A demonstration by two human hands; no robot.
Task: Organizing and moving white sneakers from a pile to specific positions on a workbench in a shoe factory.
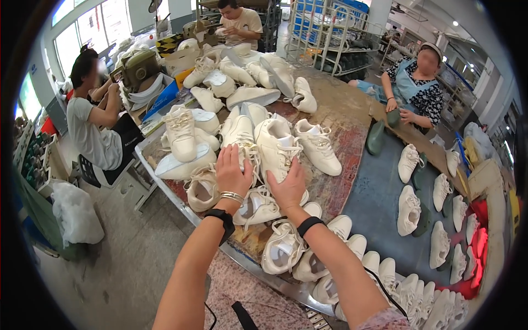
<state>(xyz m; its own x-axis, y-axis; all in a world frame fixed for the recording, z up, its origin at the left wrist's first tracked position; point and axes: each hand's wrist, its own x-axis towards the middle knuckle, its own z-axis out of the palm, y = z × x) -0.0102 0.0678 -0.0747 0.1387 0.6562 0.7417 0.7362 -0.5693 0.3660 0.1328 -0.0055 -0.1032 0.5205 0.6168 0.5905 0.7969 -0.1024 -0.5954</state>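
Observation:
Two cream lace-up sneakers stand side by side in front of me on the table. My left hand (234, 179) lies along the left sneaker (238, 132), fingers stretched over its outer side and thumb toward the laces. Around the lower end of the right sneaker (273, 142) my right hand (287, 188) is closed, thumb on one side and fingers on the other. Under my wrists lie more cream sneakers, one of them a loose-laced sneaker (256, 207). Another sneaker (318, 147) rests just right of the pair.
A heap of cream sneakers (236, 74) covers the table's far part. On the right, a dark conveyor belt (366, 203) carries sneakers and green shoe lasts (375, 137). Sneakers line the near edge (385, 269). Co-workers sit at left (99, 121), at back (242, 27) and across the belt (415, 82).

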